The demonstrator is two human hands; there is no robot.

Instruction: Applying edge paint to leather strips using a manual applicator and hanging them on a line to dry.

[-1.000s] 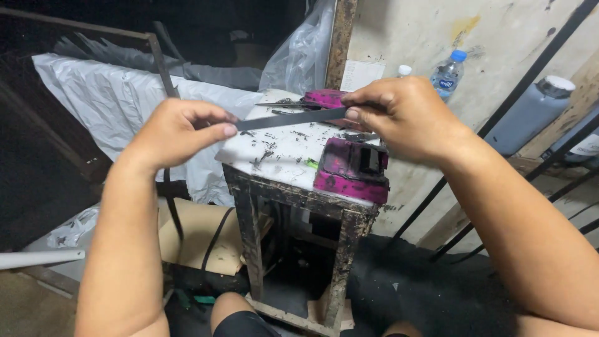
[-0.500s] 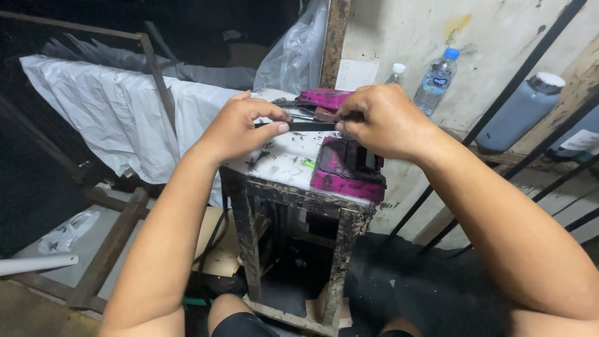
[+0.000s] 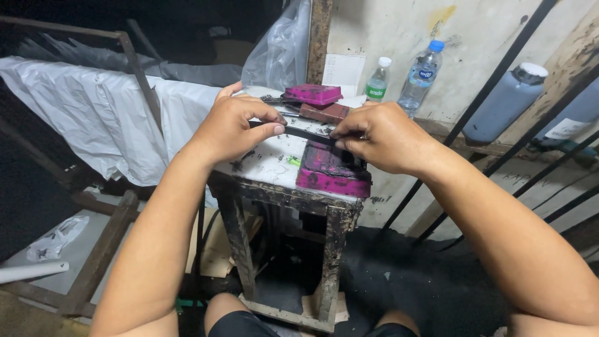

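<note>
A thin black strip [image 3: 306, 133] is stretched between both hands above a small stained stool-like stand [image 3: 274, 163]. My left hand [image 3: 234, 125] pinches the strip's left end between thumb and fingers. My right hand [image 3: 380, 137] pinches its right end, just over a magenta-stained block [image 3: 331, 171] standing on the stand's right side. Behind the hands lie a magenta-stained pad [image 3: 312, 94] and a dark reddish tool [image 3: 327, 112].
Two clear water bottles [image 3: 421, 76] stand on a ledge by the wall, with a blue-grey jug [image 3: 502, 106] to their right. Black metal bars [image 3: 493, 87] slant across the right. White plastic sheeting [image 3: 81, 109] drapes over a rusty frame at left.
My hands have come closer together along the strip, and the left hand now sits over the stand. The camera has tilted slightly down.
</note>
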